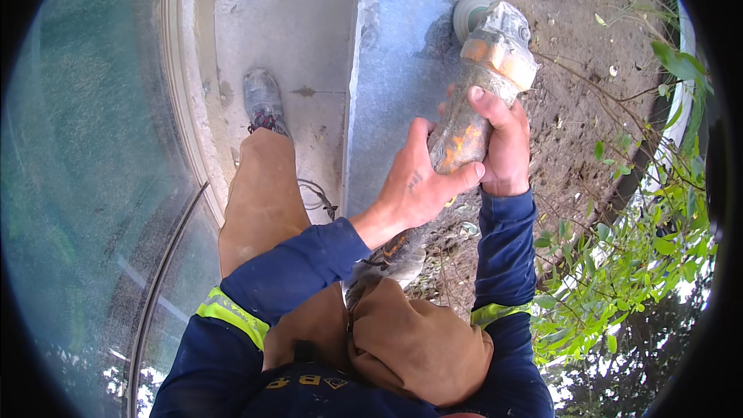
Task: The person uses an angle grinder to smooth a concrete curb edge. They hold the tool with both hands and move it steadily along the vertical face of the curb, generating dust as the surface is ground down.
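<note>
Both my hands are wrapped round a dusty orange and grey angle grinder. My left hand grips the rear of its body, thumb across the top. Farther forward, my right hand closes on the body from the right side, its thumb on top. The round grinding disc sits at the far left of the tool's head, over the right edge of a bluish-grey stone slab. A darker patch shows on the slab beside the disc. Whether the disc touches the stone, I cannot tell.
A lower concrete strip runs left of the slab, with my shoe on it. A loop of thin cable lies there. Large glass stands at the left. Bare soil and leafy branches lie to the right.
</note>
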`<state>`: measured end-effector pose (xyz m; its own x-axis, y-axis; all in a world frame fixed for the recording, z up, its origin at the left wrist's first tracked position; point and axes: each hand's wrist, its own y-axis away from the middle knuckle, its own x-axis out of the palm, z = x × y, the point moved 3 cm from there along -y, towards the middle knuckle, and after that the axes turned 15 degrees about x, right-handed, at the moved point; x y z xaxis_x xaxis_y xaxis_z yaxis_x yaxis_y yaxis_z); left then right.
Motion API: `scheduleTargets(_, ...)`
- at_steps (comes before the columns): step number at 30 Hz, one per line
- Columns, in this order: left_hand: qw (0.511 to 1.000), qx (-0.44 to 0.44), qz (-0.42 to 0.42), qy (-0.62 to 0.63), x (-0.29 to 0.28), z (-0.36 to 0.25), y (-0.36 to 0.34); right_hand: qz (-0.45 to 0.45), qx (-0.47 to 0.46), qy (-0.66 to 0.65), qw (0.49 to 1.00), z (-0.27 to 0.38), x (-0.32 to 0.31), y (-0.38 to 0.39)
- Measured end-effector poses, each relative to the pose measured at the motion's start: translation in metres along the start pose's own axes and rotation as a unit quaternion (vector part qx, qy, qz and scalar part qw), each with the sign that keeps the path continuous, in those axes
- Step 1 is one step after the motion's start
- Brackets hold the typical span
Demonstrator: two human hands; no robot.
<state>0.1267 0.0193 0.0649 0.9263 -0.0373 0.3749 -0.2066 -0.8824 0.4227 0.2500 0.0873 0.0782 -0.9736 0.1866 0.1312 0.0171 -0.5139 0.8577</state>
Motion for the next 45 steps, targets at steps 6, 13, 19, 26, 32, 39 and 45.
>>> scheduleTargets(6,1.0,-0.024,0.001,0.011,0.001,-0.003,-0.004,-0.005,-0.001,-0.006,1.0,0.002,-0.001,-0.001)
scheduleTargets(13,0.999,-0.028,0.002,0.017,0.0,-0.008,-0.008,-0.006,0.001,-0.017,1.0,0.005,-0.001,-0.003)
scheduleTargets(19,1.0,-0.008,-0.004,0.006,0.0,0.001,-0.009,-0.003,-0.01,-0.017,1.0,0.006,0.0,-0.005)
scheduleTargets(26,1.0,-0.018,-0.01,0.004,0.001,-0.005,-0.011,-0.002,-0.008,-0.012,1.0,0.007,-0.001,-0.007)
scheduleTargets(32,1.0,-0.026,-0.003,0.018,0.001,-0.004,-0.012,-0.013,-0.012,-0.002,1.0,0.009,0.0,-0.007)
scheduleTargets(39,0.996,0.032,0.068,-0.056,0.0,-0.006,-0.014,-0.077,-0.058,0.009,0.995,0.013,-0.004,0.017)
scheduleTargets(45,0.997,-0.014,0.039,0.063,-0.004,0.005,-0.021,-0.101,-0.057,0.047,0.992,0.013,0.001,0.0)
